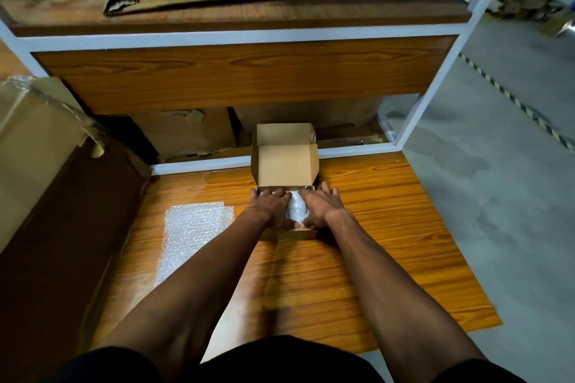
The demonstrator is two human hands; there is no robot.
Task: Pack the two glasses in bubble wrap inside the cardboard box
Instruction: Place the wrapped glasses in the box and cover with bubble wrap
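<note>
A small cardboard box (284, 165) stands open on the wooden table, its lid flap tilted up at the back. Inside it lies a bubble-wrapped bundle (297, 207), visible between my hands. My left hand (270, 205) lies flat over the box's left half, fingers spread. My right hand (320, 205) presses on the right half, with its thumb on the bundle. Both hands rest on the wrapped contents, and I cannot tell how many glasses lie under them. A loose sheet of bubble wrap (193, 230) lies flat on the table to the left of the box.
The wooden table (373, 242) ends at the right over a grey concrete floor (497, 196). A white-framed shelf unit (236, 37) with wooden boards rises behind the box. A large cardboard carton (37, 140) stands at the left. Torn cardboard lies under the shelf.
</note>
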